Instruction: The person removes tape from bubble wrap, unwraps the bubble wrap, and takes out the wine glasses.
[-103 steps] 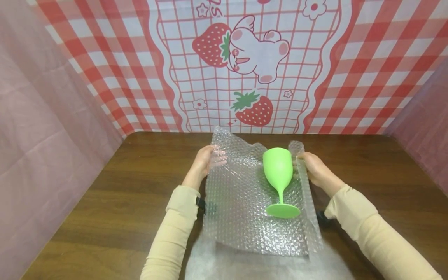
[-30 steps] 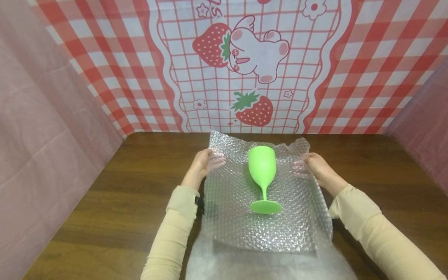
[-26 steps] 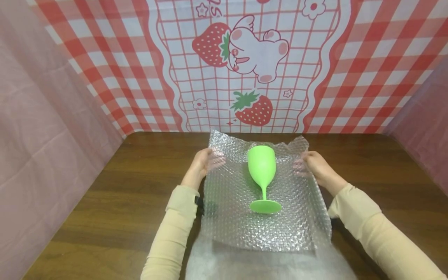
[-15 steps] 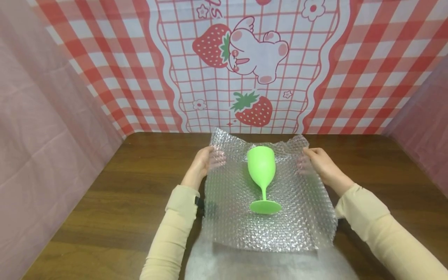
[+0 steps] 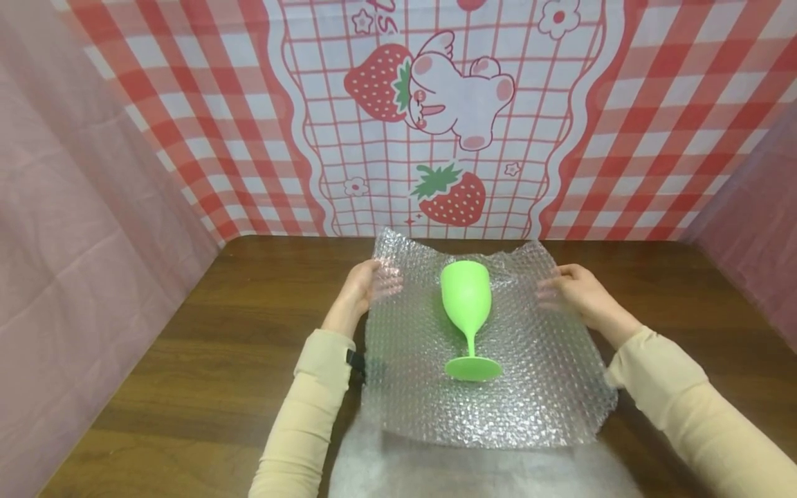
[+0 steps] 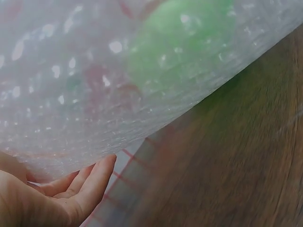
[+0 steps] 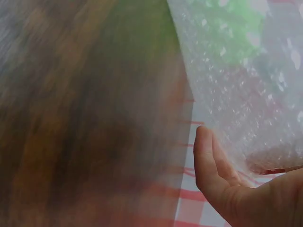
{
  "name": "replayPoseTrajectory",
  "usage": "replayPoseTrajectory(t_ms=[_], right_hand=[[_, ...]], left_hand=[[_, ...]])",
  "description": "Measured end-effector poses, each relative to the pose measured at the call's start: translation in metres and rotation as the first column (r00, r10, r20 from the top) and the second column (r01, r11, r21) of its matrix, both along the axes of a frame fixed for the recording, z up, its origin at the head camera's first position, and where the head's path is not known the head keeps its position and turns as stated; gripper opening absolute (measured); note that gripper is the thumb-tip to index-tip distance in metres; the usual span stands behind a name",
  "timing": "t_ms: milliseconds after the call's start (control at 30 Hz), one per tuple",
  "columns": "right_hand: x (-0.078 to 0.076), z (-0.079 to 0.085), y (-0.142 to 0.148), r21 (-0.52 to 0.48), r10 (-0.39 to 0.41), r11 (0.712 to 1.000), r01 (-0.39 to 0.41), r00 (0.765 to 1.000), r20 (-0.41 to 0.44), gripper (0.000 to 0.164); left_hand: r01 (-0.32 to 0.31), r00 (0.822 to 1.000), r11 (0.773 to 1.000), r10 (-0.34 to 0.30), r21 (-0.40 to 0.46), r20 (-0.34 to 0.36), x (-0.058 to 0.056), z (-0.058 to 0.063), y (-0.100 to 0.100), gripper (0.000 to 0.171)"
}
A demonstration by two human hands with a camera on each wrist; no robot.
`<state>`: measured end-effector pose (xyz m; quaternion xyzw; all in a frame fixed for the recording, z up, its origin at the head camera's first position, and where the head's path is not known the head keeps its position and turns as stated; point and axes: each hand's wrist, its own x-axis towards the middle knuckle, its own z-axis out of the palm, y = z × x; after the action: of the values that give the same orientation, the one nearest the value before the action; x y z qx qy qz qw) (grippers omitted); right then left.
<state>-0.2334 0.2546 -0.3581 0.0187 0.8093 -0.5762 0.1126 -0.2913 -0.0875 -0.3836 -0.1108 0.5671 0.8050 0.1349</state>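
Note:
A bright green goblet [image 5: 467,297] lies on a sheet of clear bubble wrap [image 5: 417,387], its bowl toward the back and its round foot toward the front. My left hand [image 5: 362,287] pinches the wrap's left edge, thumb above and fingers showing through from beneath. On the opposite edge, my right hand [image 5: 582,294] holds the wrap between thumb and fingers. Seen from below in the left wrist view, the goblet is a green blur through the wrap, which hangs above the table beside the left fingers [image 6: 97,182]. Right fingers [image 7: 204,151] stand against the wrap's edge in the right wrist view.
A whitish sheet [image 5: 486,474] lies on the brown wooden table [image 5: 205,373] at the front. Behind the table hangs a red-and-white checked cloth [image 5: 672,124] with strawberry prints. Pink curtains [image 5: 93,228] flank both sides.
Earlier the goblet lay nearer the right edge; it has shifted left to the middle of the wrap. My right hand has moved right, and the wrap's right side is spread wider. My left hand barely moved.

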Motion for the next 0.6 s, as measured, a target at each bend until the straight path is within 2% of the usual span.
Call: replayPoseTrajectory(t_ms=[300,600], right_hand=[[-0.002,-0.010,0.010,0.046,0.005,0.999,-0.005,1.000,0.012,0.048],[-0.004,-0.015,0.016,0.105,0.016,0.994,-0.018,1.000,0.020,0.042]], left_hand=[[-0.018,1.000,0.999,0.017,0.033,0.025,-0.002,-0.005,-0.004,0.039],[-0.022,0.997,0.990,0.012,0.137,0.075,-0.005,-0.009,-0.009,0.045]])
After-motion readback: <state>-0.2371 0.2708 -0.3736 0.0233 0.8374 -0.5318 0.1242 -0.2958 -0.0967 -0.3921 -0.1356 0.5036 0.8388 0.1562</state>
